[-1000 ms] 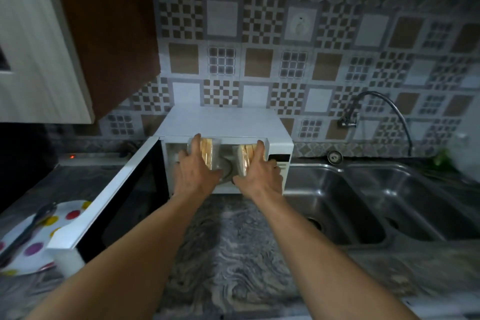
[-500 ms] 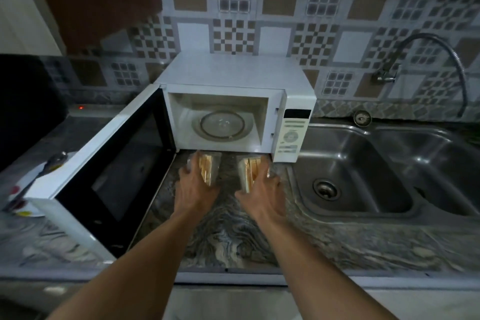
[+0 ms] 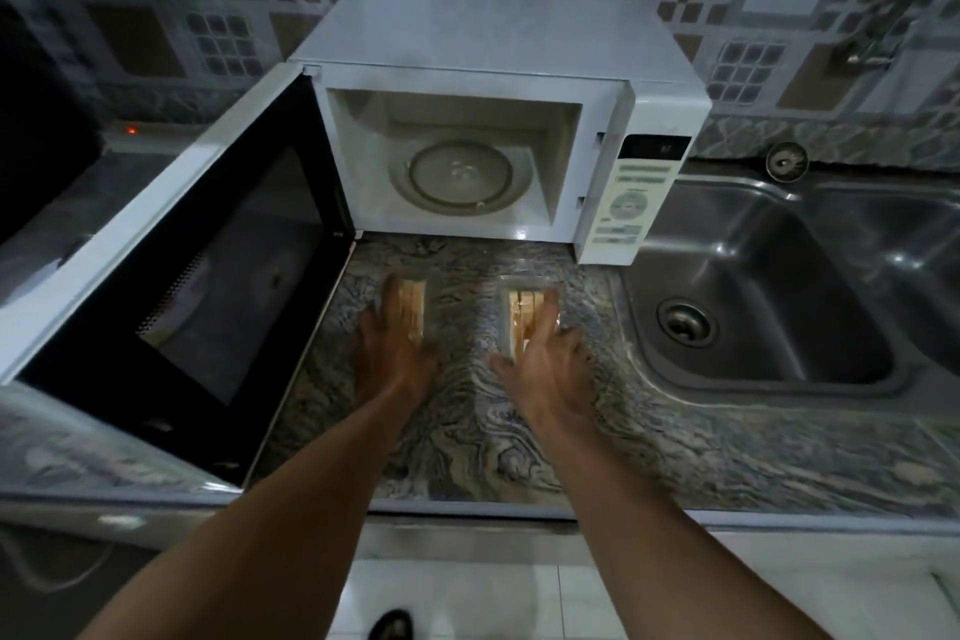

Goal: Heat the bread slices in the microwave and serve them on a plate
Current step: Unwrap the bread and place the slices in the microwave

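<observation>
Shoe tip [image 3: 390,625] is showing on the floor at 6 o'clock, and two bare forearms are reaching up from there over the marbled table [image 3: 467,437]. Both hands are sitting low on the table, well apart, each at one stack of bread. The left hand [image 3: 397,348] is lying along the 9 o'clock side of the left bread stack [image 3: 414,309]; blur is hiding whether its fingers are curling round it, so I cannot tell. The right hand [image 3: 553,359] is laying straight, spread fingers over the right bread stack [image 3: 522,314], thumb pointing toward 9 o'clock. A clear container [image 3: 524,280] rim is glinting just beyond that stack; whether one vessel is holding both stacks I cannot tell.

At 12 o'clock the microwave [image 3: 498,42] is standing with its door [image 3: 197,265] hanging open toward 9 o'clock and its turntable [image 3: 460,177] carrying nothing.

The step in hand is looking like the bread being set down just in front of the oven mouth; whether it is heated is not showing. No plate is appearing in view, so the next move is probably calling for fetching one, or for lifting both stacks inside.

Counting: two hands, two bread stacks (slices too blurred to count), one microwave, one turntable, two sink basins [image 3: 769,276] at 3 o'clock.
</observation>
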The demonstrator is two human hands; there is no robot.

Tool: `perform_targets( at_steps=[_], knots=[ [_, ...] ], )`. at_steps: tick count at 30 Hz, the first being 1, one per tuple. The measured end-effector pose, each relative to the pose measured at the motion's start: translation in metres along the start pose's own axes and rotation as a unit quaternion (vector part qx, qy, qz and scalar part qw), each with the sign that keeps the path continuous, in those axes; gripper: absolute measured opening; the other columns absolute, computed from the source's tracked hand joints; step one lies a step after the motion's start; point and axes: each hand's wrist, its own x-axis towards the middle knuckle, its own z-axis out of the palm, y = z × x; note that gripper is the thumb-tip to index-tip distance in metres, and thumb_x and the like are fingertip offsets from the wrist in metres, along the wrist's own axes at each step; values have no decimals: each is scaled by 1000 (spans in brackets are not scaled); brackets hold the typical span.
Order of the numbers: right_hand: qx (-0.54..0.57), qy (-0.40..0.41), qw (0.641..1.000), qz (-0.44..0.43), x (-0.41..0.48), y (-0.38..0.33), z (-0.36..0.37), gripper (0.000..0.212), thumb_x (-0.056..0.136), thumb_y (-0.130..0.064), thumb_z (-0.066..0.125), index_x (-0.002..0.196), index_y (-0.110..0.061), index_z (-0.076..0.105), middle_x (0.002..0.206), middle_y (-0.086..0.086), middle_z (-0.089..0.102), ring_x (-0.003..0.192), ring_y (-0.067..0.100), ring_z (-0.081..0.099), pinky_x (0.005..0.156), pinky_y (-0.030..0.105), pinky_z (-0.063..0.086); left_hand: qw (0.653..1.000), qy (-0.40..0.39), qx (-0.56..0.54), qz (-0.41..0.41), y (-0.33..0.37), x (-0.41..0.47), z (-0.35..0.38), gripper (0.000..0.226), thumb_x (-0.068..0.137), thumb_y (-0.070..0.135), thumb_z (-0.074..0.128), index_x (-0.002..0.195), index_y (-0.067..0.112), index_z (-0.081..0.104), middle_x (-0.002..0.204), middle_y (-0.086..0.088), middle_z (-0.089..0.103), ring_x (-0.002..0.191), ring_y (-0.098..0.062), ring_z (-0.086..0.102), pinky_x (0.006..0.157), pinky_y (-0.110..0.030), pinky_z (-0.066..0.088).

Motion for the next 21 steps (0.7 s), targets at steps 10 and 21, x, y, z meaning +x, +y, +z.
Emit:
perform_targets(
  at_steps=[10, 21],
  knots=[
    [12, 13, 1000, -2, 2, -1, 8, 118, 75, -57, 79, 154, -28, -5, 124, 31, 50, 109, 42, 57, 88, 48, 54, 1000, -7, 19, 7, -9, 7, 7, 103, 81, 39, 73, 152, 47, -1, 148, -12, 30, 130, -39, 37, 101, -53, 42],
    [53, -33, 998, -24, 0, 4, 1, 119, 76, -62, 75, 154, -36, -11, 137, 31, 42, 123, 46, 49, 91, 51, 51, 993, 32, 90, 72, -14, 0, -2, 106, 79, 58, 69, 155, 37, -1, 160, -16, 12, 141, -39, 21, 110, -54, 32]
  ],
)
